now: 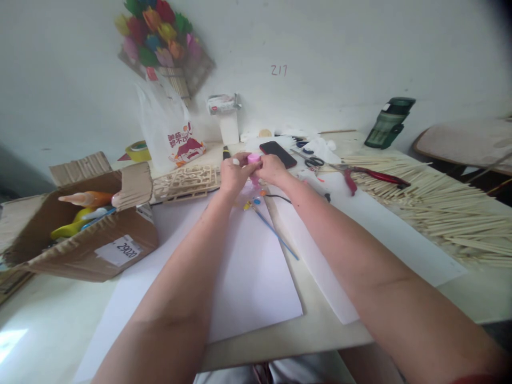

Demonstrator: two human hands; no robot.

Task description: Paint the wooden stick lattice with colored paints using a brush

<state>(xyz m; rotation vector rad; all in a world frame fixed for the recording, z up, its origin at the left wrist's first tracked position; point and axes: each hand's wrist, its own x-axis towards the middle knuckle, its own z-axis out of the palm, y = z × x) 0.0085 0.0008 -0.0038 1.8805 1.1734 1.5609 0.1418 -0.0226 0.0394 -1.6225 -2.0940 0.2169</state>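
Observation:
Both arms reach forward over white paper sheets. My left hand (234, 173) and my right hand (271, 169) meet around a small pink piece (253, 158), their fingers closed on it from either side. Just below the hands lie small colourful bits, among them a blue one (257, 201) and a yellow one (247, 206). A thin blue stick (278, 234) slants from these bits toward the lower right. Right behind my right hand is a black phone (279, 154).
An open cardboard box (92, 256) with paint bottles stands left, beside wooden cut-out sheets (186, 183) and a plastic bag (170, 128). To the right are scissors (314, 160), red-handled pliers (378, 176), many thin wooden sticks (448, 213) and a green bottle (390, 122).

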